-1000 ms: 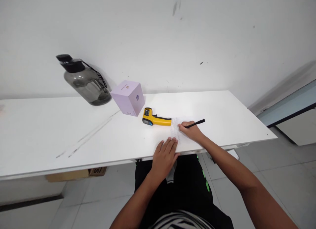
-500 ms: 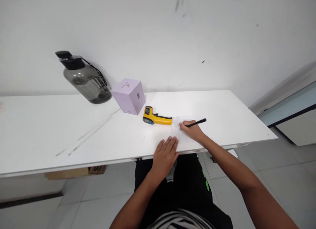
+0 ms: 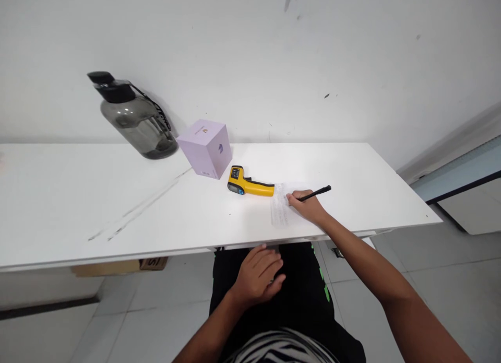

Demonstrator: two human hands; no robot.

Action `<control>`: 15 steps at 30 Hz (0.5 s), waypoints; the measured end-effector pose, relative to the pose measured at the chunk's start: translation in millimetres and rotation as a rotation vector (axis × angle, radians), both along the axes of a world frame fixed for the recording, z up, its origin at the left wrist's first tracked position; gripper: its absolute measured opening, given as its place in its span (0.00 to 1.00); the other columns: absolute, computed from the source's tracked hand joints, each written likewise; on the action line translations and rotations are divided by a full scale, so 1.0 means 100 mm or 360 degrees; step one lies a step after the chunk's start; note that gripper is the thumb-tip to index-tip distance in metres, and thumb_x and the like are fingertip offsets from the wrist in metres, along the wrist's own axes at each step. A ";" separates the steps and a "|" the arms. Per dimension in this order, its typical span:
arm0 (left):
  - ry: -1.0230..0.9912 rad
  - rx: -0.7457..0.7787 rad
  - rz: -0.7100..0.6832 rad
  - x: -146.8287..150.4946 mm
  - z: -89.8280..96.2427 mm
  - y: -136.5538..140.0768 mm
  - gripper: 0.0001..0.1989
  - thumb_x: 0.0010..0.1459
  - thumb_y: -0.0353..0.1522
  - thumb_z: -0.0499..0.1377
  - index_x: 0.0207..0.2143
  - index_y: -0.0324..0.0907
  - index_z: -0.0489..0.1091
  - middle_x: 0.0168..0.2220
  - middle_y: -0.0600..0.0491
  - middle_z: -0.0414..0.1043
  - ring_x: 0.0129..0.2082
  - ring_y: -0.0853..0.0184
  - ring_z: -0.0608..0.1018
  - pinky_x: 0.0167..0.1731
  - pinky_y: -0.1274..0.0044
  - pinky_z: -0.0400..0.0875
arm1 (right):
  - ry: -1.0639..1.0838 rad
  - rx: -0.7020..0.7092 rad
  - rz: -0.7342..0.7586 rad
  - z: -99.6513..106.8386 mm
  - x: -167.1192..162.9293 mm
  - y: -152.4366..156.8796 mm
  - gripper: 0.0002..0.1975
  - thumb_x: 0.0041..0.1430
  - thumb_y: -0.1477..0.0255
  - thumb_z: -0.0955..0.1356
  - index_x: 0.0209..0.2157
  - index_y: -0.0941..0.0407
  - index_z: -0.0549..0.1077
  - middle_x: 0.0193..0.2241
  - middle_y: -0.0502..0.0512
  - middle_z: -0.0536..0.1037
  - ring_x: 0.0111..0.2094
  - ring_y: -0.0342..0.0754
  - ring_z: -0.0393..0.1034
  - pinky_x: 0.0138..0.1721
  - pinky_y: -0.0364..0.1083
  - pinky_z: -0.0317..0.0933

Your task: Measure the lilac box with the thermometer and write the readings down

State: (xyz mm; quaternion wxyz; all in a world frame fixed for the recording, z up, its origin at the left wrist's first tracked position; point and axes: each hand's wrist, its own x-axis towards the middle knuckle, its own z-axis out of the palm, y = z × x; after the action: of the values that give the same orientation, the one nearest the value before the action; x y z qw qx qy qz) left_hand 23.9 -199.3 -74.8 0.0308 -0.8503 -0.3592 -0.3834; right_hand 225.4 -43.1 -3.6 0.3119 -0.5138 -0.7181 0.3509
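A black pen [image 3: 318, 191] is gripped in my right hand [image 3: 309, 206], its tip end hidden by the fingers. That hand rests over a white sheet of paper [image 3: 279, 211] covered in faint writing. Just left of the paper lies a yellow and black infrared thermometer [image 3: 252, 187], its handle end touching or overlapping the sheet. My left hand [image 3: 260, 274] hovers over my lap in front of the table edge, fingers loosely curved and slightly apart, with nothing seen in it.
A lilac box [image 3: 207, 151] stands behind the thermometer. Left of it, a grey see-through water bottle [image 3: 139, 123] with a black lid stands by the wall. The white table [image 3: 156, 211] has dark streaks on its left part. Beneath it shows a cardboard box [image 3: 117, 267].
My left hand has left the paper and the tabletop and drawn back over my lap. My right hand still holds the pen at nearly the same spot. The view has shifted slightly.
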 end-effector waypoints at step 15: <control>0.0647 -0.1450 0.1149 -0.32 -0.91 0.31 0.18 0.65 0.35 0.47 0.45 0.37 0.73 0.41 0.40 0.78 0.42 0.53 0.80 0.42 0.66 0.68 | 0.0066 -0.0024 -0.0135 0.04 0.00 0.00 0.19 0.57 0.60 0.65 0.18 0.55 0.70 0.16 0.48 0.64 0.24 0.45 0.59 0.27 0.45 0.53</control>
State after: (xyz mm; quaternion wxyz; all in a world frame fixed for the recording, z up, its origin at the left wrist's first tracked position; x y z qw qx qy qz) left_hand -7.7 -168.3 -165.7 -0.1399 -0.6588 -0.7391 0.0131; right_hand 225.0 -43.1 0.5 0.3374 -0.5386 -0.6865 0.3533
